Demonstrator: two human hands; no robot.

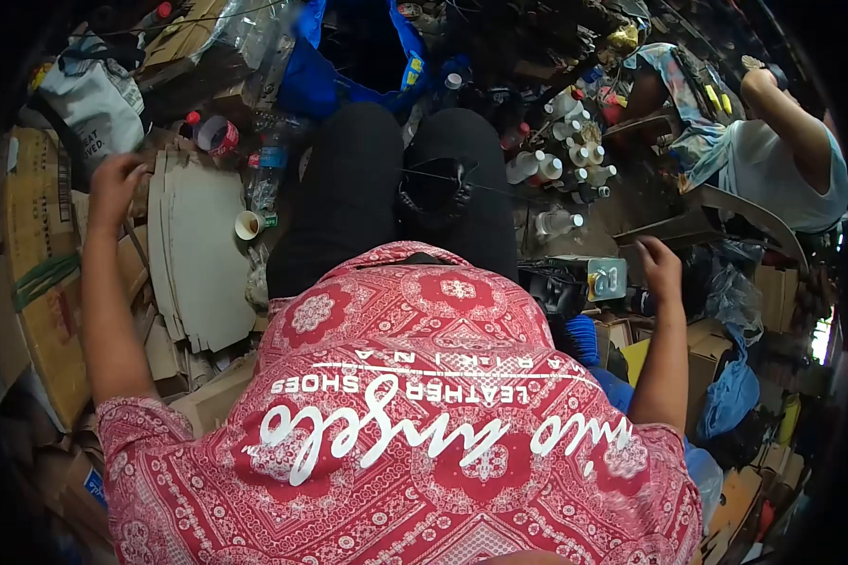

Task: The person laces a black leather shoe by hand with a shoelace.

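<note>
My left hand (pixel 115 195) is raised at the left, fingers curled inward beside a stack of pale, curved cardboard sheets (pixel 196 247). On the other side my right hand (pixel 660 269) is bent with its fingertips drawn together, close to a clear plastic container (pixel 607 279). What either hand's fingers hold, if anything, is too small to tell. Between my knees sits a dark, shiny black bundle (pixel 433 195). A thin line (pixel 488 185) crosses over it and runs toward the right, its ends lost against the dark background.
A blue bag (pixel 308 80) gapes beyond my knees. Several plastic bottles (pixel 575 141) crowd the right. A paper cup (pixel 249 225) lies by the cardboard. Large boxes (pixel 42 273) line the left. At the far right another person (pixel 790 160) bends an arm upward.
</note>
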